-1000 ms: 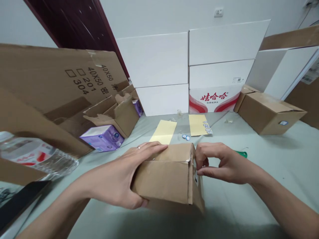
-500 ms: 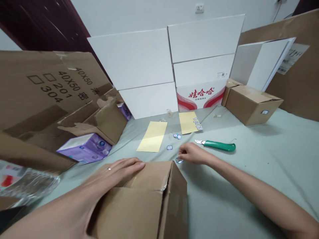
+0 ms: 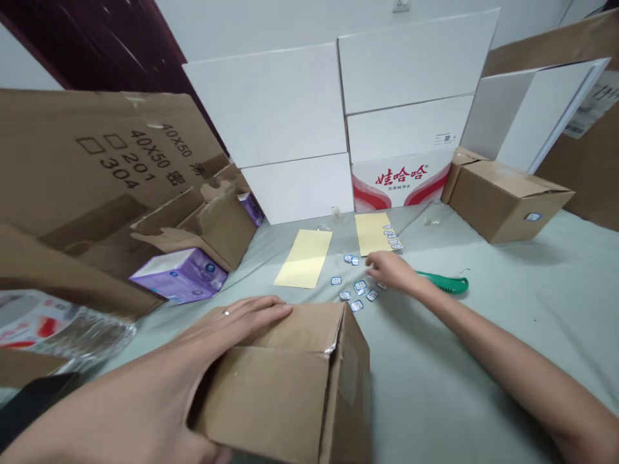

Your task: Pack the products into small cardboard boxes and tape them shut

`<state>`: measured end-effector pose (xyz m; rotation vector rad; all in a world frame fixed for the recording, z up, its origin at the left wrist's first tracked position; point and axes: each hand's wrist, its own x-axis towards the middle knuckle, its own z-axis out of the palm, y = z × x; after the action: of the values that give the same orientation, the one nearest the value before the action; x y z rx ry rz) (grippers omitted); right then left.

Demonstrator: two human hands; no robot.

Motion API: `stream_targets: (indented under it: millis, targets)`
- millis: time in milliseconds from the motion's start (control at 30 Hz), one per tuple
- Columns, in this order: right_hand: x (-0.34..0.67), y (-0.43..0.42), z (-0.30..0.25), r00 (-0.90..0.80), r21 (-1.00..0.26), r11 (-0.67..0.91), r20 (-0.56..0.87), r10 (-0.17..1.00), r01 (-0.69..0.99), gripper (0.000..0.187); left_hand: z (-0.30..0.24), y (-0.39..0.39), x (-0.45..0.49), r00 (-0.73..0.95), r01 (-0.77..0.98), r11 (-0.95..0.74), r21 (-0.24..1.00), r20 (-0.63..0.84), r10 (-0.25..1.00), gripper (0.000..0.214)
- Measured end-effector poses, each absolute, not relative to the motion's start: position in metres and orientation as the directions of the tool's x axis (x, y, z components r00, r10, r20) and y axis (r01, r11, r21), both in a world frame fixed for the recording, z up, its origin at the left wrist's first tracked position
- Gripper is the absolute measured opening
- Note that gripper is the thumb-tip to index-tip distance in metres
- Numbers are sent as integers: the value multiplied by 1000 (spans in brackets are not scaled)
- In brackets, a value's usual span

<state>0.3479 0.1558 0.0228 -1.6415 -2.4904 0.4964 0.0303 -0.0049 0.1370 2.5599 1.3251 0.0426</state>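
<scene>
- Brown cardboard box (image 3: 271,380) at bottom centre of the frame, in the near foreground as I see it; pale rectangular patch on its right-hand face.
- Left hand (image 3: 217,361), lower left: spread wide around the box, fingers laid over the top, thumb low on the near side; box gripped. Ring on one finger.
- Right hand (image 3: 393,270), right of centre: fingers bent inward, close above the cloth (image 3: 503,335); cannot tell whether anything is pinched.
- Blue-edged labels (image 3: 360,287) scattered around centre, just left of the right hand.
- Green handle (image 3: 445,282) right of centre, its left end behind the right hand.
- Two yellow sheets (image 3: 304,259) beyond; the right one carries labels along its right edge.
- Second brown box (image 3: 505,200), right side, one blue-edged label on its end.
</scene>
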Motion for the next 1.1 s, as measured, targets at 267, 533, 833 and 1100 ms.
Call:
stream_targets:
  millis: [267, 533, 833, 1100]
  targets:
    - [375, 144, 18, -425, -334, 352, -178, 887, 874, 32, 153, 13, 56, 534, 835, -479, 270, -192, 823, 112]
    - [379, 139, 38, -382, -652, 276, -23, 924, 707, 23, 159, 19, 62, 540, 827, -478, 296, -180, 822, 111]
    - [356, 53, 97, -553, -990, -59, 20, 833, -125, 38, 155, 18, 57, 545, 812, -484, 325, -127, 829, 113]
    - [333, 27, 92, -537, -968, -155, -26, 843, -198, 39, 151, 14, 51, 523, 821, -456, 342, -132, 842, 114]
